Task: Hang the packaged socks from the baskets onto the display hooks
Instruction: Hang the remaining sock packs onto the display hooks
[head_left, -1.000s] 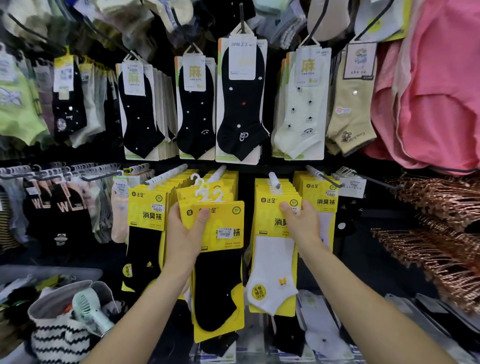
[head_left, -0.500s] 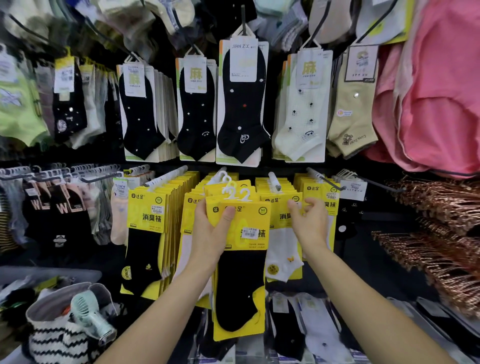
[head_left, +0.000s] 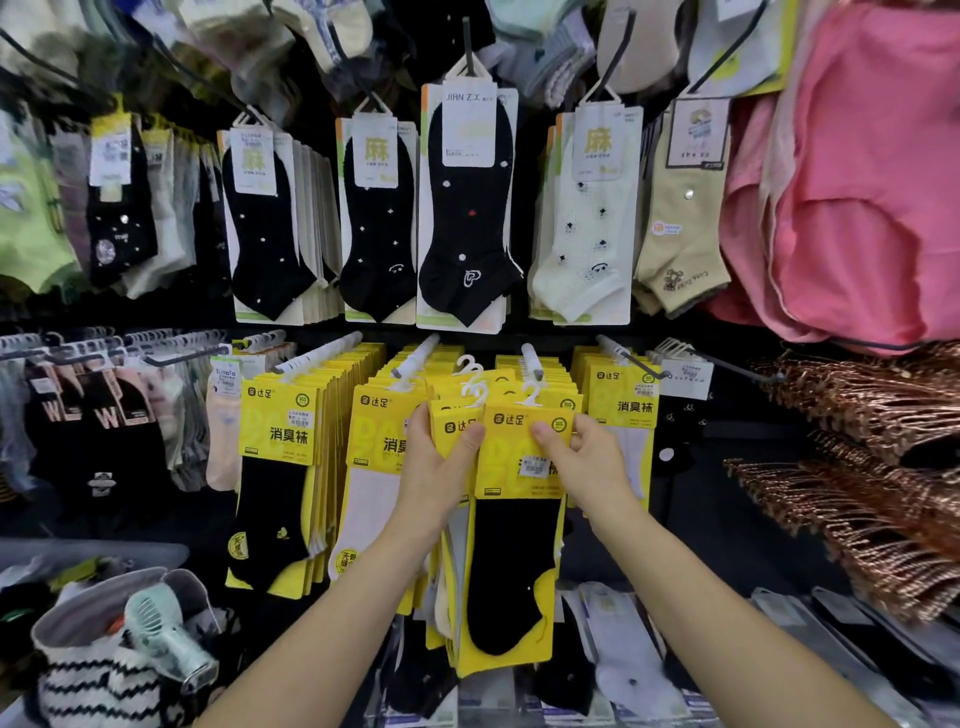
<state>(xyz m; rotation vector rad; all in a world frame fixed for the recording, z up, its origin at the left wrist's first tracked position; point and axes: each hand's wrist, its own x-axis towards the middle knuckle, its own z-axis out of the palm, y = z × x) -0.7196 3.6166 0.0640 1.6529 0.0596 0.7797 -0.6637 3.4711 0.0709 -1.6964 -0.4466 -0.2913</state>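
My left hand (head_left: 441, 467) grips a stack of yellow-carded sock packs (head_left: 511, 561) by the top left, thumb on the front. The front pack holds a black sock, and white plastic hangers (head_left: 530, 392) stick up from the cards. My right hand (head_left: 582, 457) pinches the top right of the front pack. The stack hangs just below and in front of a white display hook (head_left: 531, 358) whose row holds more yellow packs. Further white hooks (head_left: 415, 356) to the left carry full rows of the same packs.
Black and cream sock packs (head_left: 465, 208) hang on the upper row. Pink garments (head_left: 857, 197) crowd the upper right, copper hangers (head_left: 883, 467) the right. A striped bag with a mint handheld fan (head_left: 161, 634) sits lower left. More socks lie on the shelf below (head_left: 618, 660).
Both hands and the stack shifted right, from the middle hook's row toward the hook right of it. My right hand left the hanging white-sock packs and took hold of the front pack.
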